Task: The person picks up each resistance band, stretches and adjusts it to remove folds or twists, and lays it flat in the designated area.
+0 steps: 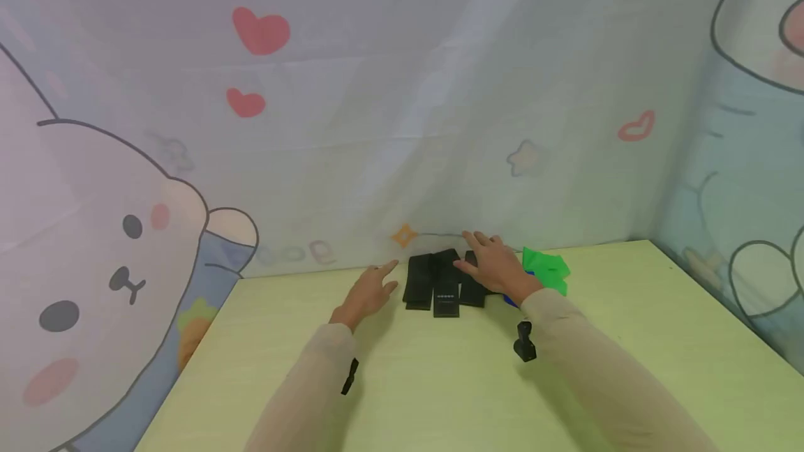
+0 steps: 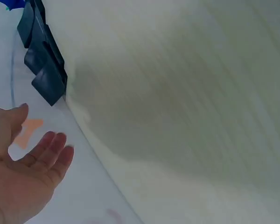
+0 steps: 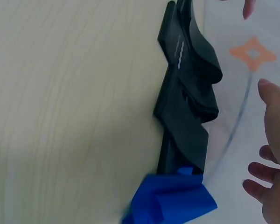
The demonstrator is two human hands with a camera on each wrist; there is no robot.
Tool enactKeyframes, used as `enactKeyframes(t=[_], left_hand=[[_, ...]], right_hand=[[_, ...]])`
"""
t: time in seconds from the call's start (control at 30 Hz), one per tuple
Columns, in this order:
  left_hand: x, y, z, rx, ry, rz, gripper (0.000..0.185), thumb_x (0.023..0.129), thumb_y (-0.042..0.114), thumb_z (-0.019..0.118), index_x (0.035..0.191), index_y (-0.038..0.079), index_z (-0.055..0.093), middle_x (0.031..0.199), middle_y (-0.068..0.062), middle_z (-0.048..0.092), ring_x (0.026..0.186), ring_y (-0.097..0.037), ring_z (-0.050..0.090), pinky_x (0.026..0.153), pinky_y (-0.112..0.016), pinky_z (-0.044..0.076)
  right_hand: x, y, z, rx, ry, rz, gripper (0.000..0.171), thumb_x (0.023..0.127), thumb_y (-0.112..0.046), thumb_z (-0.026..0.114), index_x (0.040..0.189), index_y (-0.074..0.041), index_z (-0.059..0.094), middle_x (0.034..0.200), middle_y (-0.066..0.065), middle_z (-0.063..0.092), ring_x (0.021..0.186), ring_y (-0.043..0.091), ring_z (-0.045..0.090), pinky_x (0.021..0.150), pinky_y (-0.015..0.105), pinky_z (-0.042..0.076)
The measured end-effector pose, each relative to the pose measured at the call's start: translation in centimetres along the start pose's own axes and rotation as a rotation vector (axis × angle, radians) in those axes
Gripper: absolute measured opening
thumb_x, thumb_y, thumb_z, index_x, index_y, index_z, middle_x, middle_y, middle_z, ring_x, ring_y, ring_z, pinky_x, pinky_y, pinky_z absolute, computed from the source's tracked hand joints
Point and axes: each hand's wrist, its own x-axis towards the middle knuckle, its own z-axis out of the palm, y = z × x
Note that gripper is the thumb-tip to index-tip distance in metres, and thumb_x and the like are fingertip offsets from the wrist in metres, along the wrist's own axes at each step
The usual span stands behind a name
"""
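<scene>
Folded black pieces (image 1: 419, 284) lie in an overlapping row at the back of the worktop (image 1: 427, 382), right between the person's two hands. Both hands are empty, the fingers loose and wrapped around nothing. I see the left hand (image 1: 366, 293) just beside the row's left end, its forefinger stretched toward the pieces, thumb held away from the other fingers. The right hand (image 1: 496, 267) hovers at the row's right end, fingers reaching toward the back cloth, apart from the pieces. One middle piece shows a line of small pale marks. At the right end a blue piece (image 3: 172, 200) overlaps the black ones, and a crumpled green piece (image 1: 546, 270) sits just past it. Pale sleeves (image 1: 314, 382) cover the arms. Behind, a printed cloth (image 1: 408, 124) hangs with hearts, stars and a large cartoon animal.
</scene>
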Motion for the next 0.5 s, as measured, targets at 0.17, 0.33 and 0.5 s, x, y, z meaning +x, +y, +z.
enactKeyframes(t=[0.17,0.33,0.5], left_hand=[[-0.4,0.7,0.2,-0.253,0.056,-0.072,0.044,0.094,0.000,0.065,0.138,-0.003,0.055,0.118,-0.026,0.065,0.105,-0.039,0.065,0.085,-0.044,0.058],[-1.1,1.4,0.0,-0.535,0.099,-0.326,0.031,0.086,-0.013,0.066,0.117,-0.009,0.062,0.095,-0.021,0.068,0.087,-0.038,0.070,0.073,-0.035,0.061],[-0.9,2.5,0.3,-0.593,0.099,-0.372,0.035,0.085,-0.013,0.068,0.119,-0.011,0.060,0.100,-0.024,0.067,0.089,-0.037,0.071,0.078,-0.036,0.061]], right_hand=[[1.1,-0.7,0.9,0.131,-0.002,0.015,0.060,0.101,-0.029,0.063,0.147,0.003,0.040,0.141,0.028,0.046,0.126,0.047,0.046,0.104,0.056,0.044],[2.1,-1.3,2.0,0.290,-0.067,0.051,0.038,0.097,-0.006,0.064,0.129,0.006,0.047,0.125,0.024,0.044,0.105,0.034,0.051,0.089,0.046,0.051],[2.2,-1.1,2.6,0.357,-0.087,0.114,0.030,0.095,-0.001,0.065,0.120,0.004,0.051,0.123,0.021,0.046,0.105,0.032,0.052,0.091,0.045,0.051]])
